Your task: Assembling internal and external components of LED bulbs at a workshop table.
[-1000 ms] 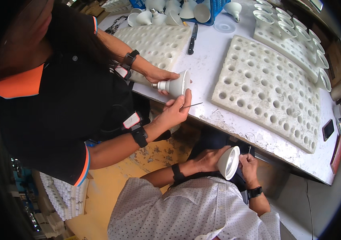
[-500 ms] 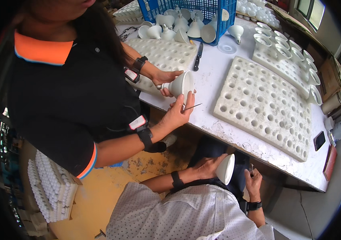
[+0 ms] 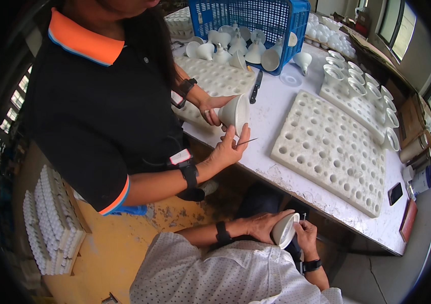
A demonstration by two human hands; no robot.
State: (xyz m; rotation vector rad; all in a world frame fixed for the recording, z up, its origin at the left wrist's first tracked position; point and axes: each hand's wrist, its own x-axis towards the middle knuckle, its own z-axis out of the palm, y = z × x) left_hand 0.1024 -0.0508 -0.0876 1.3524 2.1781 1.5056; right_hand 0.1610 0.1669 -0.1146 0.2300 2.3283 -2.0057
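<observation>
Since half a second ago, my right hand (image 3: pixel 307 237) has swung in from well apart to the rim of the white cone-shaped lamp housing (image 3: pixel 281 230), which my left hand (image 3: pixel 263 226) supports. From the head view, I hold that housing above my lap, just off the near edge of the white table (image 3: pixel 271 114), its wide mouth turned toward my right. My left fingers are wrapped around its outer wall; my right fingers are bent close at the rim, but whether they pinch something or just press together I cannot tell. Dark wristbands (image 3: pixel 223 233) circle both my wrists. At my left, a co-worker in a black shirt (image 3: pixel 91 114) grips a white reflector bulb (image 3: pixel 234 112), a thin metal tool (image 3: pixel 247 143) jutting from the lower hand. On the table ahead of me lies a white foam tray (image 3: pixel 334 152) full of round holes; behind it, a second foam tray (image 3: pixel 344 107) carries housings with their mouths up. Farther left are a black-handled knife (image 3: pixel 256 91) and a blue plastic crate (image 3: pixel 297 31) with white bulbs (image 3: pixel 238 48) gathered about it. A phone (image 3: pixel 395 193) lies near the table's right edge.
</observation>
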